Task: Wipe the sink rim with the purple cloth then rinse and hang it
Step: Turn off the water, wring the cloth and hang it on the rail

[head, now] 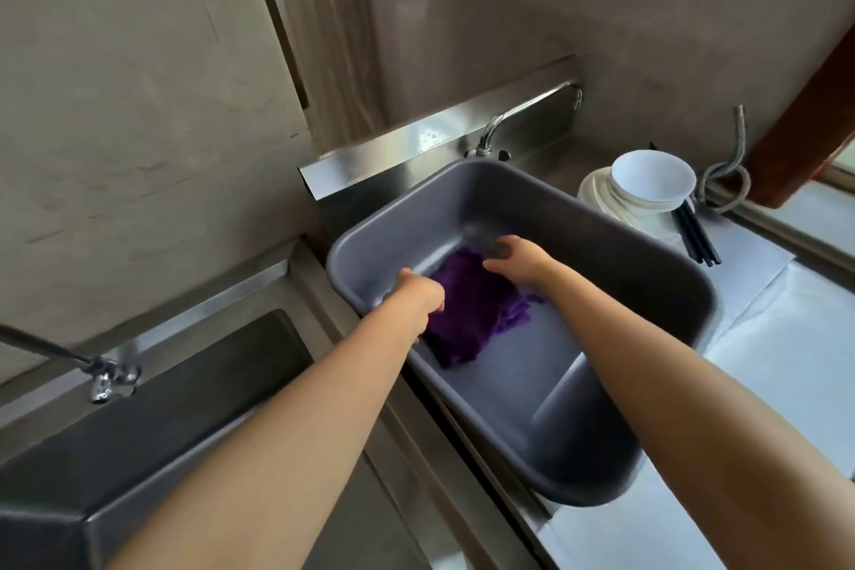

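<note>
**Purple cloth held in the grey basin**

The purple cloth (472, 315) is seen crumpled on the floor of a grey basin (532, 208), which is set into the steel desk (786, 338). The cloth's near left edge is clutched by the left grip (418, 296), its fingers curled into the fabric. The right grip (518, 259) is laid on the cloth's far corner with the fingers bent downward; whether fabric is enclosed there cannot be told, as that spot is blurred. A tap (523, 111) is mounted behind the basin. To the right, a white bowl (652, 176) is stacked on plates (601, 199), with dark chopsticks (698, 236) just beside them. A second sink (162, 407) is seen at the left.
</note>
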A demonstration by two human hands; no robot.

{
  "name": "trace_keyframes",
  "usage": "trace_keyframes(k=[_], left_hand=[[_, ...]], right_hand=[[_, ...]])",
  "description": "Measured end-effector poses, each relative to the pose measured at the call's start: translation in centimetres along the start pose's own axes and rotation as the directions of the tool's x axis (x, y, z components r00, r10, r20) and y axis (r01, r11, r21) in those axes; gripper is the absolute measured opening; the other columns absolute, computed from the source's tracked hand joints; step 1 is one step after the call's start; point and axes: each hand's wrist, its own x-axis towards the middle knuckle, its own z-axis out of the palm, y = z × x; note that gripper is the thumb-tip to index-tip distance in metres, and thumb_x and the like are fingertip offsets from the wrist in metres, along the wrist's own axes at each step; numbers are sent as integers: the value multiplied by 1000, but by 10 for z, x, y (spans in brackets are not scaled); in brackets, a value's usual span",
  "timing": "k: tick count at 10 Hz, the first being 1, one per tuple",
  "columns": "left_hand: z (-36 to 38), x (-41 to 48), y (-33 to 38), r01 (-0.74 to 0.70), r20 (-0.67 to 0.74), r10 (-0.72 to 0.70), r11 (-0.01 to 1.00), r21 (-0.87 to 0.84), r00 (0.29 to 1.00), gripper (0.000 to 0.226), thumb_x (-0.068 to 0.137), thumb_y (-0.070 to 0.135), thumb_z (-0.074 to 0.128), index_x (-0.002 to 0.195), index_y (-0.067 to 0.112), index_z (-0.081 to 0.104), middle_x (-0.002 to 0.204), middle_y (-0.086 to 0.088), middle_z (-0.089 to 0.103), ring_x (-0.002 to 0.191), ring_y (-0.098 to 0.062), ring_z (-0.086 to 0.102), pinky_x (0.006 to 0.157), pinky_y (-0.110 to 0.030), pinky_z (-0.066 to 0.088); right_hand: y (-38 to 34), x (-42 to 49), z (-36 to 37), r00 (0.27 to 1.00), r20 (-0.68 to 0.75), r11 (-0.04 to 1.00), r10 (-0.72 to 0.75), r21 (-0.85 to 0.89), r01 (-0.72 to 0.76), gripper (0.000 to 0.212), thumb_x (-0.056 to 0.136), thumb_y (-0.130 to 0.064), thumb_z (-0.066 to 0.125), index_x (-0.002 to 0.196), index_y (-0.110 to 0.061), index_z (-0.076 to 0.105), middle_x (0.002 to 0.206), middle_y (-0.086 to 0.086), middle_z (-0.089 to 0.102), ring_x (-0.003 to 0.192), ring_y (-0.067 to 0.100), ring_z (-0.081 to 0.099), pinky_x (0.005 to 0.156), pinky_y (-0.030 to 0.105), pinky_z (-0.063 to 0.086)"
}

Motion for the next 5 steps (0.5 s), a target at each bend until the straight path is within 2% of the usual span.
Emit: trace_keyframes(k=[1,2,3,4,5], left_hand=[[2,13,3,-109,71,85,872,478,994,60,85,9,58,141,6,35,146,-18,36,130,-36,40,106,-46,38],[15,18,-3,-200,165,114,566,800,980,57,88,32,54,139,12,40,146,-12,32,132,-32,35,106,-42,38],[21,25,-11,-181,172,58,354,917,983,66,81,44,54,139,14,39,147,-8,26,130,-34,31,104,-44,39],[21,27,-13,-227,205,104,286,931,973,61,83,40,53,136,13,41,146,-9,29,127,-34,38,103,-43,40],[10,17,-4,-285,255,136,299,911,957,48,86,40,53,123,9,55,133,-11,50,117,-31,51,97,-39,45]], right_hand=[[11,3,21,998,-46,954,-52,-297,36,55,87,-27,60,135,-10,40,133,20,47,122,39,44,101,43,41],[16,-2,38,979,-48,872,-198,-465,154,37,90,-17,49,126,-10,44,125,18,43,116,37,42,90,46,44],[15,-5,39,980,-47,844,-194,-518,142,33,90,-12,42,123,-11,44,123,17,43,114,36,42,87,45,44],[15,-8,34,995,-9,836,-96,-543,76,35,90,-15,41,125,-15,43,126,16,42,116,36,43,88,45,43],[4,-12,22,995,87,816,-39,-572,82,46,89,-19,47,134,-17,38,133,17,38,123,37,39,97,46,41]])
